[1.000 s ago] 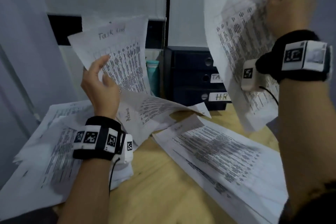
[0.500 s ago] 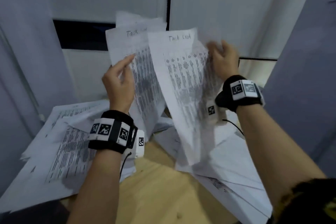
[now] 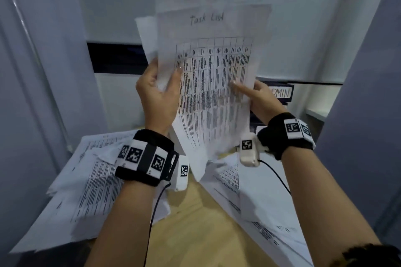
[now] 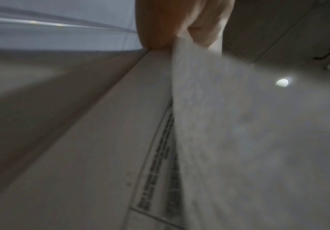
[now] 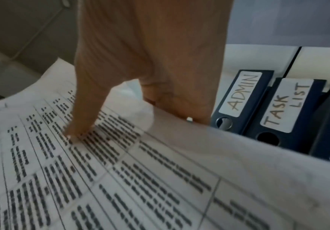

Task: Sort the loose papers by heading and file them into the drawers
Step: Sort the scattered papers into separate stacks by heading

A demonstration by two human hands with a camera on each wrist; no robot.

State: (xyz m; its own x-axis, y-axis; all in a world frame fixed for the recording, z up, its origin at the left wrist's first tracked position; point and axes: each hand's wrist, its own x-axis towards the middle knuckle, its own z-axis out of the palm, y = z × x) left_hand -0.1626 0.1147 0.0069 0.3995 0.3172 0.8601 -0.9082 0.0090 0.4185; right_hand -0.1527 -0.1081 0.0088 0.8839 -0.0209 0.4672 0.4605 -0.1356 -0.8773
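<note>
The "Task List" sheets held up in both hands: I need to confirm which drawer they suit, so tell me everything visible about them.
The white paper sheets headed "Task List" are thin and slightly creased, with the heading handwritten above a printed grid of dark text. Several overlap, held upright above the wooden desk. The left hand grips their left edge; the right hand pinches the right edge, thumb on the print.

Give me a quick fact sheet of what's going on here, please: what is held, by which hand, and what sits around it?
Held item: Task List papers, several sheets raised upright
Left hand: grips the sheets' left edge
Right hand: pinches the right edge, thumb on the print
Drawer labels: ADMIN drawer, TASK LIST drawer, a third hidden
Desk: wooden, loose paper piles on both sides
Filing: not yet done
</note>
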